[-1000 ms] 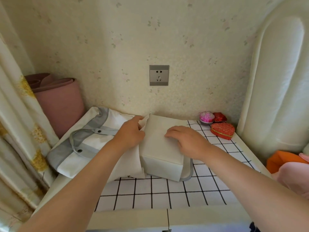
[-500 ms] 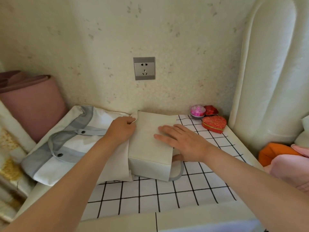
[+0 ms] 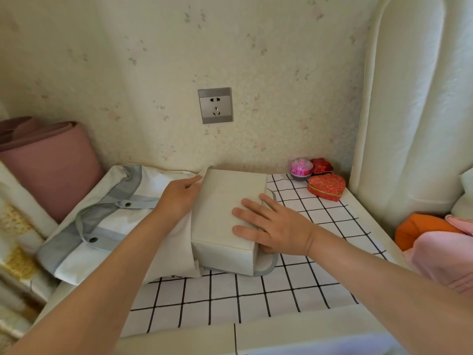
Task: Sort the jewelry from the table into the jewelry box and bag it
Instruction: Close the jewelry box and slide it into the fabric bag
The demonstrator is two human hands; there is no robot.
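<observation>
Gridded tabletop [image 3: 256, 293]: jewelry box [image 3: 222, 208] partly inside bag [image 3: 102, 216]

A grey wall socket [image 3: 215, 105] sits in the pale, faintly flowered wallpaper [image 3: 128, 73] at the far side. Below it a white cloth with a black grid [image 3: 256, 290] lies flat. At its far right corner a red heart-shaped box [image 3: 326, 187] stands just nearer than a small red box [image 3: 322, 165] and a round pink box [image 3: 300, 168]. A white padded headboard [image 3: 414, 111] rises on the right, with an orange cushion [image 3: 419, 226] and pink fabric [image 3: 445, 254] below it. A rolled dusty-pink mat [image 3: 48, 165] lies far left, and a yellow-flowered curtain [image 3: 15, 242] hangs nearer.
</observation>
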